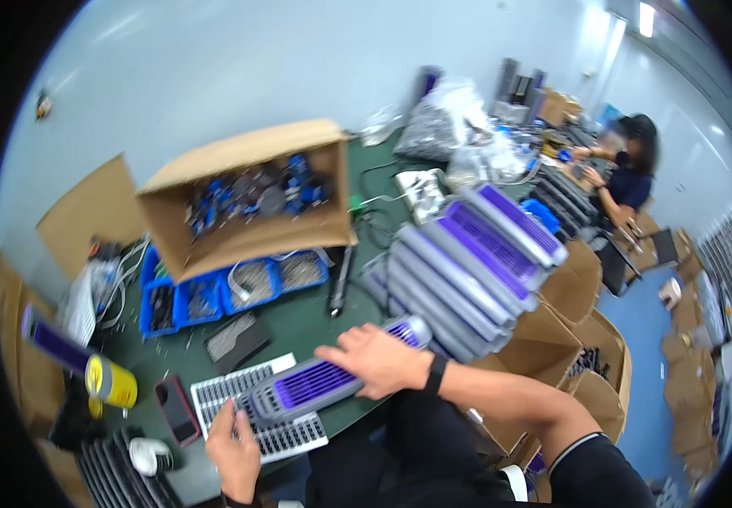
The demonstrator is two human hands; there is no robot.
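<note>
Nearest me, the left hand (235, 453) comes in at eight o'clock, thumb and fingertips right by the unit (311, 385)'s end; whether they pinch it, I can't tell. The unit, grey with a purple grille, slants from eight to two o'clock over a white grid (294, 438). And there's the right hand (374, 360) at two, clasping the unit from above, fingers across its far edge! At nine o'clock, a phone (177, 411), then a yellow canister (112, 383). A dark block (237, 340) sits at ten. Blue bins (201, 306) at eleven, a parts-filled box (256, 241) just behind. Out at two, stacked units (459, 284), and well beyond, a co-worker (630, 190).
</note>
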